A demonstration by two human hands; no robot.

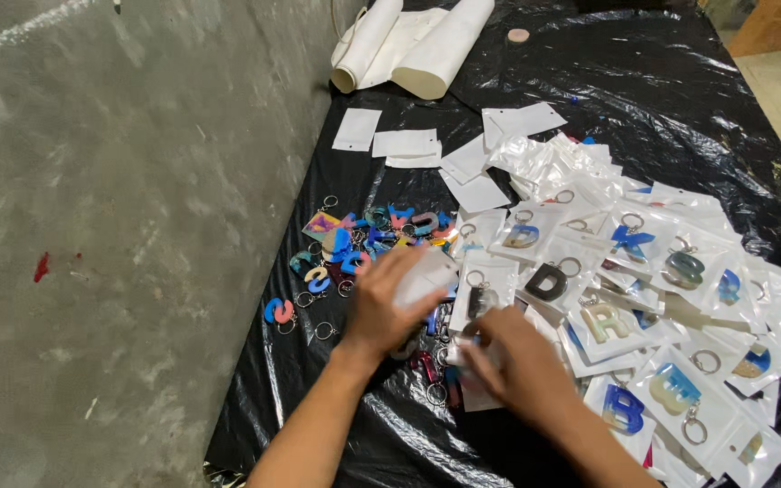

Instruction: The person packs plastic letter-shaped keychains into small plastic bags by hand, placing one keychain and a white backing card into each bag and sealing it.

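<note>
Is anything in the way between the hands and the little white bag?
Nothing visible is. The left hand already lies on the white bag, with no gap showing. The right hand rests on another small bag just beside it. Loose letter keychains lie beyond the left hand, not between hand and bag.

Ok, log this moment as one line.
left hand: holds white pouch | right hand: on pouch, blurred | loose keychains left | bagged keychains right | black sheet
</note>
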